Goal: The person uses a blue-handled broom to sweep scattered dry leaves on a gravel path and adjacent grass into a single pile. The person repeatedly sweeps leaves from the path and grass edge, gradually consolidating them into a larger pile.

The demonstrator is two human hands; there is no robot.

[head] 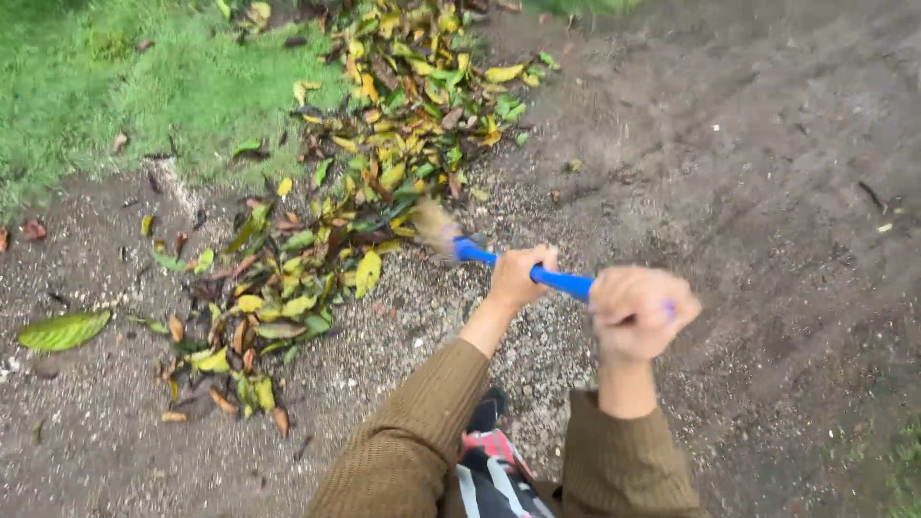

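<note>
Both hands on the broom point(537, 273). L hand point(518, 276) wrapped around the blue handle lower down, nearer the head; R hand point(638, 312) clenched in a fist around the upper end, closest to me. Handle runs between them, then out past my L hand to the bristles point(434, 227), which are blurred and sit at the near edge of the leaves point(384, 144).

Progress, judging by how stuff lies:
- Main pile is ahead-left of my L hand: yellow, green and brown leaves in a long band from up by the grass point(115, 86) down toward me. Loose, not a tight heap.
- Tail of that band, left of my L hand and lower, is spread thin. Looks like it needs pulling in.
- Strays well left of both hands: one big green leaf point(63, 329), a reddish one by the frame edge, bits on the grass.
- Ground right of my R hand and beyond is mostly bare, only a few specks. Reads as the done side.
- Call it roughly halfway: gathered, not consolidated.

Surface: damp-looking dark dirt point(767, 173) w/ gravel patches under my hands. Grass strip top-left, a bit more bottom-right. Outdoors, open, no obstacles near either hand. Brown sleeves and my shoe point(489, 408) below the hands.
</note>
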